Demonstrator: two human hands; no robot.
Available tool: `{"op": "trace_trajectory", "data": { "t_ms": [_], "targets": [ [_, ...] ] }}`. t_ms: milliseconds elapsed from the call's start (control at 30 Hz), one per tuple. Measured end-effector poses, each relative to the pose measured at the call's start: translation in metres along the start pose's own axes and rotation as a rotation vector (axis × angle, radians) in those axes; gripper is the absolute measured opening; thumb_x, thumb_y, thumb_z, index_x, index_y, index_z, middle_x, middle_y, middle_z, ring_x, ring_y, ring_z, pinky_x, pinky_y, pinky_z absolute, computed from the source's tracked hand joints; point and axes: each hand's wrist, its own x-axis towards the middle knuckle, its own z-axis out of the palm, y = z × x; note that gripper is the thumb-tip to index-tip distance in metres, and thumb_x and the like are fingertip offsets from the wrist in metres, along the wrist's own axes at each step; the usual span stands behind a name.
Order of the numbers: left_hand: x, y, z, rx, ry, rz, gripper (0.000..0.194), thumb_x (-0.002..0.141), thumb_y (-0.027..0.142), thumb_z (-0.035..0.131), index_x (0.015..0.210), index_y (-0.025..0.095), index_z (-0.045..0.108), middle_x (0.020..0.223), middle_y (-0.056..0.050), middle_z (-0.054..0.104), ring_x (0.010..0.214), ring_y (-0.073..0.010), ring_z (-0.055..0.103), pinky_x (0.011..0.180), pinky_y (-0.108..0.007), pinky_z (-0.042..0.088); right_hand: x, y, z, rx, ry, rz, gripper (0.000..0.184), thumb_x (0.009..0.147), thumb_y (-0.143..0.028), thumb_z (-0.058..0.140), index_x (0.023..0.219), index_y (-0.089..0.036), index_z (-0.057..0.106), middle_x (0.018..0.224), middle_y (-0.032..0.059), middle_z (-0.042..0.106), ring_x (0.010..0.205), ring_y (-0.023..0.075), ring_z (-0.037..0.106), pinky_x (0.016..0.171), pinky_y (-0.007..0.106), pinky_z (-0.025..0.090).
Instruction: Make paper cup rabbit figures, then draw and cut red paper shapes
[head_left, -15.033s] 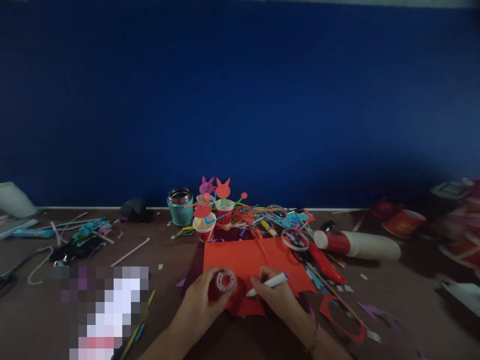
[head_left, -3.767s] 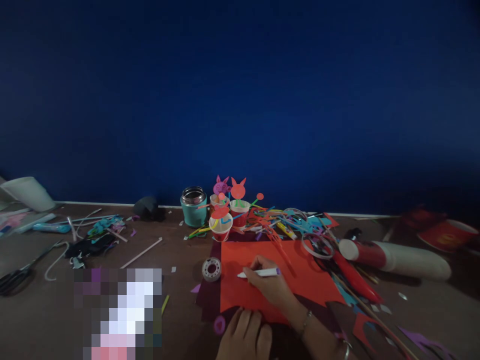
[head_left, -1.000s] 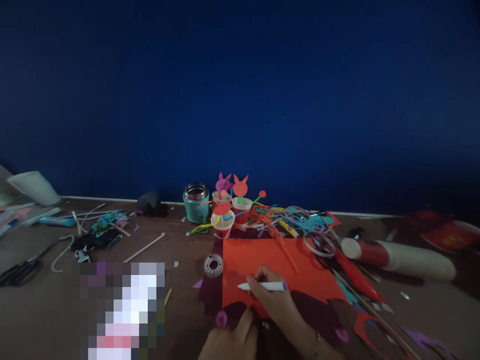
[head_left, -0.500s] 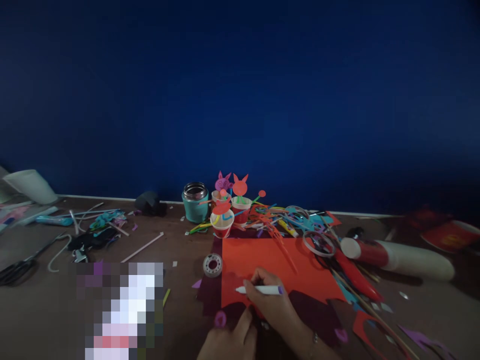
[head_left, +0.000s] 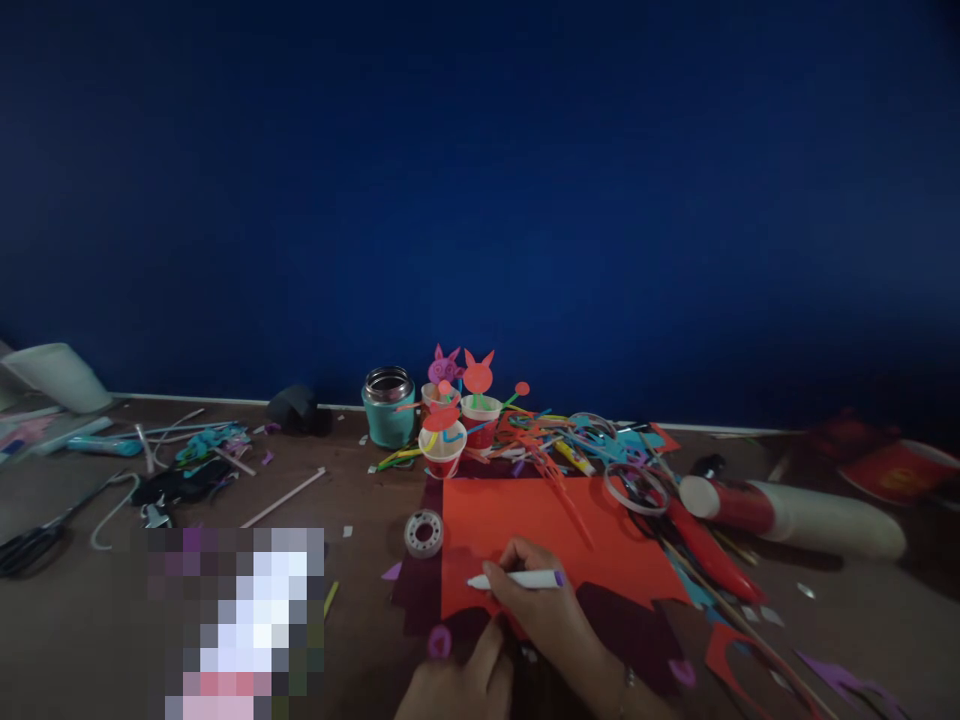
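Note:
My right hand [head_left: 536, 605] is closed round a white marker [head_left: 536, 579] with a purple end. The marker lies nearly level, its tip pointing left over the orange-red paper sheet [head_left: 517, 510]. At the bottom edge of the view, my left hand [head_left: 457, 685] rests with its index finger stretched out to the sheet's lower edge. Its other fingers are partly out of sight. Dark purple paper [head_left: 420, 590] lies under the sheet, and a small pink paper ring [head_left: 439, 641] is just above the left hand. A roll of tape [head_left: 424, 534] sits by the sheet's left edge.
Behind the sheet stand paper cups [head_left: 442, 455] with paper animal heads, and a teal jar [head_left: 388, 415]. Coloured strips [head_left: 532, 435], red-handled scissors [head_left: 709, 550] and a long white tube [head_left: 832, 520] lie to the right. Black scissors [head_left: 34, 545] are far left. A blue wall [head_left: 480, 200] rises behind.
The view has shifted very slightly. Both hands, the marker and the paper sheet stay in nearly the same places.

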Motion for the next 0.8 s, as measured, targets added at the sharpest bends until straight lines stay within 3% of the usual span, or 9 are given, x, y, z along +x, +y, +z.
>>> {"op": "trace_trajectory", "data": {
  "t_ms": [233,400,567,667,800],
  "targets": [
    [0.000,-0.001,-0.002,-0.017,0.009,0.033,0.023,0.087,0.024,0.049,0.105,0.021,0.063,0.119,-0.008,0.062,0.053,-0.0122,0.064,0.050,-0.024,0.054,0.001,0.003,0.003,0.019,0.021,0.012,0.025,0.066,-0.032,0.061,0.052,-0.020,0.045,0.046,-0.0047,0.053,0.046,0.0094,0.045,0.044,0.021,0.031],
    [0.002,-0.002,-0.007,-0.040,-0.017,0.025,0.025,0.087,0.024,0.051,0.109,0.021,0.061,0.117,-0.009,0.063,0.057,-0.0148,0.065,0.056,-0.029,0.056,0.008,0.001,-0.010,0.354,0.082,0.111,0.030,0.067,-0.040,0.060,0.051,-0.021,0.042,0.042,-0.0024,0.055,0.041,0.0101,0.046,0.041,0.021,0.031],
    [0.001,-0.002,0.004,-0.060,0.014,0.035,0.033,0.089,0.026,0.047,0.120,0.018,0.055,0.122,-0.012,0.060,0.070,-0.0167,0.066,0.064,-0.031,0.056,0.005,-0.012,-0.035,0.598,0.158,0.214,0.027,0.066,-0.045,0.064,0.065,-0.018,0.058,0.058,0.0018,0.062,0.054,0.0142,0.057,0.050,0.024,0.043],
    [0.001,-0.002,0.010,-0.062,-0.011,0.046,0.033,0.090,0.027,0.044,0.121,0.017,0.054,0.122,-0.013,0.059,0.068,-0.0155,0.065,0.068,-0.033,0.055,-0.003,-0.013,-0.042,0.535,0.134,0.242,0.024,0.062,-0.039,0.069,0.061,-0.019,0.056,0.056,0.0002,0.061,0.053,0.0129,0.056,0.049,0.022,0.042],
    [0.001,-0.003,0.010,-0.092,-0.081,0.039,0.030,0.090,0.026,0.045,0.117,0.020,0.057,0.120,-0.011,0.060,0.070,-0.0165,0.065,0.067,-0.034,0.055,-0.008,0.000,-0.037,0.354,0.092,0.168,0.029,0.063,-0.039,0.066,0.055,-0.020,0.046,0.043,-0.0032,0.057,0.040,0.0087,0.046,0.040,0.019,0.032]
  ]
}}
